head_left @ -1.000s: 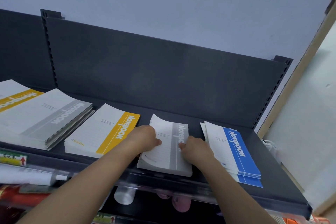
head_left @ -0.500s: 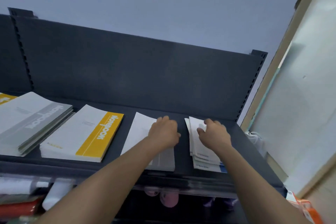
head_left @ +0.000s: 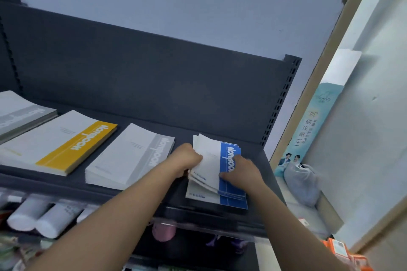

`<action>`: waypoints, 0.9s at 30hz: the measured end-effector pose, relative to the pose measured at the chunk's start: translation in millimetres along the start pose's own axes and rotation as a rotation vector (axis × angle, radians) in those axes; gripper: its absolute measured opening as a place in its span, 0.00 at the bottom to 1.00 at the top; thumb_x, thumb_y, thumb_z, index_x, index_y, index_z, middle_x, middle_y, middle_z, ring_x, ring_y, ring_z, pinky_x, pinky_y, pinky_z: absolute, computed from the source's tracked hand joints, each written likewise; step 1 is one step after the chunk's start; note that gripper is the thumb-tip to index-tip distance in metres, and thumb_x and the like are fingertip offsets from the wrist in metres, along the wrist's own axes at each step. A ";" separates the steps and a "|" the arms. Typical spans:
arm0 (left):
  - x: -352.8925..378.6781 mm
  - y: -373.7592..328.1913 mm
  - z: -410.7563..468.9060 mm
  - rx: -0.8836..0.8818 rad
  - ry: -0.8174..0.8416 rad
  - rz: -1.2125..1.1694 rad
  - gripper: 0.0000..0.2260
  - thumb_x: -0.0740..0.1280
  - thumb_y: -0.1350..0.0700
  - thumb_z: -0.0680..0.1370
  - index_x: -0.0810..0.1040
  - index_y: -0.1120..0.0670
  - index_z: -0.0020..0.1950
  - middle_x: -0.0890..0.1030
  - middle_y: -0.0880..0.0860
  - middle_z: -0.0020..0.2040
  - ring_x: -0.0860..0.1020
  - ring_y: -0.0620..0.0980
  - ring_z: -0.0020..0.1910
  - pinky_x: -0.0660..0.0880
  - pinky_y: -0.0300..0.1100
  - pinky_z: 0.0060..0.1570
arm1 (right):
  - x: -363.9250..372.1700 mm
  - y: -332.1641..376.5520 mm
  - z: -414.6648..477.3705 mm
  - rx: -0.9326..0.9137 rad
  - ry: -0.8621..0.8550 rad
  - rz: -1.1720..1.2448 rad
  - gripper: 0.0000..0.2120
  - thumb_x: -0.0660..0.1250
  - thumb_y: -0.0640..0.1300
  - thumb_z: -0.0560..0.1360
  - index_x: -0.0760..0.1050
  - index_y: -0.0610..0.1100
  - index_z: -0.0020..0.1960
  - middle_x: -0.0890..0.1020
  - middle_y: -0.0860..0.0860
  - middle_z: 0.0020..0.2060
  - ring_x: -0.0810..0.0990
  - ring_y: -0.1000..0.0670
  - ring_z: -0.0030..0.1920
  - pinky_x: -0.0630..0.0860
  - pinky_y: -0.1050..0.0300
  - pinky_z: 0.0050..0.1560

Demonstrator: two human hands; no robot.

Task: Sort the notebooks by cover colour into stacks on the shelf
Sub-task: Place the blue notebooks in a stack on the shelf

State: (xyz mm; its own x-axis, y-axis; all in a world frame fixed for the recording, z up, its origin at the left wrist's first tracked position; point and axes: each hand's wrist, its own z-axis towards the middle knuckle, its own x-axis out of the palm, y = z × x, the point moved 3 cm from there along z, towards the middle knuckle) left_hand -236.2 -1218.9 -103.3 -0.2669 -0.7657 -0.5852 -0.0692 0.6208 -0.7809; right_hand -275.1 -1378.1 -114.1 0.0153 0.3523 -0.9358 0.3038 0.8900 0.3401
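Observation:
A loose stack of blue-striped notebooks (head_left: 212,160) lies at the right end of the dark shelf (head_left: 257,174). My left hand (head_left: 187,159) grips the stack's left edge, fingers curled under the upper covers. My right hand (head_left: 243,171) rests on top of the blue stripe with its fingers pressing down. To the left lie a grey-striped stack (head_left: 130,158), a yellow-striped stack (head_left: 59,143) and another grey-striped stack (head_left: 19,114) at the far left.
The shelf's dark back panel (head_left: 154,77) rises behind the stacks. White tubes (head_left: 39,215) lie on the shelf below. A wall with a poster (head_left: 308,130) and a plastic bag (head_left: 301,180) stands to the right.
Both hands left the grey-striped stack and moved right onto the blue stack. The view has swung right.

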 end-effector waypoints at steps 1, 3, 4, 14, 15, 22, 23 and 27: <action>1.7 0.3 -1.1 -0.023 0.001 -0.018 0.08 0.63 0.56 0.80 0.70 0.57 0.56 0.73 0.53 0.48 0.73 0.51 0.45 0.72 0.42 0.43 | 0.3 -1.2 -0.4 -0.009 -0.001 0.007 0.28 0.69 0.55 0.73 0.65 0.44 0.66 0.72 0.43 0.62 0.73 0.43 0.61 0.71 0.52 0.58; 4.6 1.0 -3.0 -0.042 0.005 0.005 0.09 0.65 0.55 0.79 0.70 0.57 0.56 0.72 0.51 0.46 0.72 0.49 0.43 0.71 0.41 0.43 | 0.5 -4.1 -1.0 -0.022 0.002 0.034 0.29 0.70 0.55 0.73 0.65 0.44 0.68 0.71 0.44 0.63 0.72 0.44 0.62 0.70 0.52 0.59; 6.1 1.3 -3.2 -0.042 0.004 0.006 0.12 0.65 0.55 0.79 0.71 0.58 0.60 0.72 0.51 0.48 0.72 0.49 0.45 0.70 0.41 0.45 | 0.4 -5.5 -1.0 -0.024 -0.001 0.049 0.29 0.70 0.55 0.73 0.65 0.43 0.68 0.72 0.44 0.63 0.72 0.44 0.62 0.70 0.53 0.59; 8.2 5.8 -8.8 0.128 -0.078 -0.285 0.08 0.63 0.59 0.80 0.72 0.54 0.60 0.79 0.51 0.55 0.76 0.48 0.46 0.74 0.40 0.39 | -2.0 -20.4 -1.4 0.049 -0.168 0.633 0.36 0.71 0.55 0.72 0.59 0.42 0.72 0.73 0.46 0.65 0.75 0.45 0.60 0.76 0.45 0.57; 7.2 4.6 -11.3 0.187 -0.094 -0.331 0.08 0.62 0.59 0.81 0.72 0.53 0.59 0.79 0.50 0.55 0.77 0.47 0.46 0.74 0.39 0.39 | -5.4 -19.3 -2.2 0.041 -0.209 0.721 0.35 0.70 0.54 0.73 0.59 0.41 0.72 0.74 0.47 0.64 0.76 0.47 0.58 0.76 0.47 0.55; -9.2 -3.3 -25.4 0.467 -0.176 -0.556 0.13 0.66 0.63 0.78 0.69 0.50 0.57 0.79 0.42 0.52 0.78 0.38 0.50 0.75 0.30 0.46 | -31.9 5.5 -26.1 -0.216 -0.430 1.011 0.15 0.68 0.42 0.76 0.66 0.50 0.60 0.78 0.59 0.48 0.78 0.60 0.44 0.76 0.68 0.39; -10.9 -3.8 -25.9 0.479 -0.183 -0.574 0.16 0.68 0.63 0.77 0.68 0.49 0.59 0.78 0.42 0.54 0.77 0.38 0.52 0.74 0.31 0.49 | -29.4 8.3 -28.6 -0.230 -0.406 1.026 0.16 0.68 0.42 0.76 0.66 0.49 0.61 0.79 0.58 0.49 0.79 0.60 0.45 0.75 0.68 0.38; -13.9 -9.3 -27.4 0.504 -0.201 -0.640 0.25 0.72 0.61 0.74 0.67 0.51 0.67 0.78 0.45 0.59 0.77 0.42 0.57 0.73 0.39 0.57 | -23.6 18.5 -33.8 -0.235 -0.379 1.084 0.21 0.66 0.39 0.76 0.63 0.50 0.64 0.79 0.57 0.49 0.78 0.58 0.46 0.73 0.65 0.41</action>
State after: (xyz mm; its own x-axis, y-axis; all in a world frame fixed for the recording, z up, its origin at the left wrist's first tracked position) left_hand -258.2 -1209.4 -81.9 -0.1429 -0.9896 0.0137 0.3019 -0.0568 -0.9516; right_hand -302.1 -1360.2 -82.5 0.4528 0.8860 -0.0998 -0.2258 0.2222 0.9485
